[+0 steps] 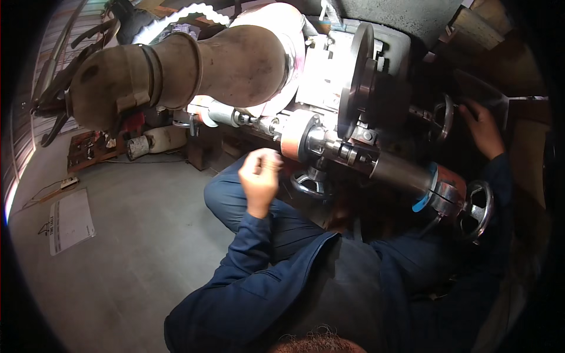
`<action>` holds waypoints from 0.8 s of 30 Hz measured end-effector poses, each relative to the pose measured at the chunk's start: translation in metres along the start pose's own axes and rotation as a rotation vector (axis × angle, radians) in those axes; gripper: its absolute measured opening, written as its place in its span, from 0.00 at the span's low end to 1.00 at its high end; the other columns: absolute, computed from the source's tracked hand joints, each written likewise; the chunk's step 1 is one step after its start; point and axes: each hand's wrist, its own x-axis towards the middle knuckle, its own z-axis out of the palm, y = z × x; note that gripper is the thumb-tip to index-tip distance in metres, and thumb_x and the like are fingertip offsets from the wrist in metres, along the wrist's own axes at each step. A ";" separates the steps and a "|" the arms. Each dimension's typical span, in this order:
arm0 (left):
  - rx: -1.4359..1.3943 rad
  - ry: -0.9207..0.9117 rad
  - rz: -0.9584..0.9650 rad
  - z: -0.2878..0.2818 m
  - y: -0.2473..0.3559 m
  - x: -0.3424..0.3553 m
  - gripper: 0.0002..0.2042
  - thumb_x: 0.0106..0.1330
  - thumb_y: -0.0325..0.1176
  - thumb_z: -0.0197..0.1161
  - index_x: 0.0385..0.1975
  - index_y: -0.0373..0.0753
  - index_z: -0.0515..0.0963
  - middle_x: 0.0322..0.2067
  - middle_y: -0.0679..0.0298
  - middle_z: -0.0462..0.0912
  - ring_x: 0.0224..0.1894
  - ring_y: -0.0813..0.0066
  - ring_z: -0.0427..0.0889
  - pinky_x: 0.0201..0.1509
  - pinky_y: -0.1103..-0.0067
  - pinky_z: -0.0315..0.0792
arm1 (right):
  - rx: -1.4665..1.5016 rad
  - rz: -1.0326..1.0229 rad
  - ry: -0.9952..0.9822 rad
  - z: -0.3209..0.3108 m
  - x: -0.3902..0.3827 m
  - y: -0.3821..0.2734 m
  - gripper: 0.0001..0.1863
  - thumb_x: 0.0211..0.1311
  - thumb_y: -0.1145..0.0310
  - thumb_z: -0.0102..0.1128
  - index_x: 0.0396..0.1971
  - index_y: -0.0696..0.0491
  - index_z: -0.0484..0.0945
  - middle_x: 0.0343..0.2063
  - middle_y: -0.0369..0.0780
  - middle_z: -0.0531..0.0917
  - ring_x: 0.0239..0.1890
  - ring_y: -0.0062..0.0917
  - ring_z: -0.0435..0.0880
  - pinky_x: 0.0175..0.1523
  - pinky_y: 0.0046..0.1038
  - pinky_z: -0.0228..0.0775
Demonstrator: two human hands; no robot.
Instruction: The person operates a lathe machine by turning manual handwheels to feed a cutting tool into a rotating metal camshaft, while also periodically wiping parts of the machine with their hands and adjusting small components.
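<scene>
My left hand (260,181) is raised above my left knee, near the orange-sided round collar (292,136) of a metal machine. Its fingers are curled together, with a slight blur at the tips, and anything between them is hidden. On the far right, my right hand (485,128) reaches up beside a dark metal handwheel (446,119). Its fingers are partly stretched and apart, their tips close to the rim; shadow obscures whether they touch. Between my hands a large dark disc-shaped wheel (358,79) stands upright on the machine.
A bulky brown jointed duct (241,65) crosses the upper left. Nearer me are a spoked handwheel (478,212), a metal cylinder (403,174) and a lower handwheel (310,185). A white sign board (72,220) lies on the grey floor (147,253). Wooden blocks (479,29) sit at upper right.
</scene>
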 end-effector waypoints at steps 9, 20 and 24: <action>-0.690 -0.201 -0.392 0.009 0.047 0.036 0.20 0.76 0.48 0.48 0.23 0.41 0.68 0.18 0.70 0.67 0.17 0.84 0.61 0.16 0.87 0.56 | 0.009 -0.003 0.009 0.000 -0.006 0.013 0.26 0.69 0.55 0.56 0.55 0.62 0.75 0.55 0.51 0.78 0.61 0.38 0.74 0.66 0.31 0.61; -0.075 -0.829 -0.229 -0.031 -0.006 0.032 0.28 0.71 0.55 0.49 0.39 0.29 0.78 0.26 0.56 0.84 0.21 0.78 0.79 0.23 0.83 0.70 | -0.095 -0.095 0.002 0.014 0.023 0.027 0.20 0.68 0.57 0.57 0.50 0.56 0.80 0.51 0.48 0.81 0.57 0.39 0.77 0.62 0.33 0.64; 0.357 -1.017 0.181 -0.009 -0.024 0.024 0.33 0.49 0.39 0.76 0.54 0.29 0.73 0.50 0.54 0.81 0.55 0.64 0.77 0.60 0.72 0.69 | -0.058 -0.070 -0.015 0.017 0.018 0.020 0.18 0.68 0.59 0.57 0.49 0.56 0.81 0.48 0.48 0.83 0.55 0.38 0.79 0.61 0.33 0.65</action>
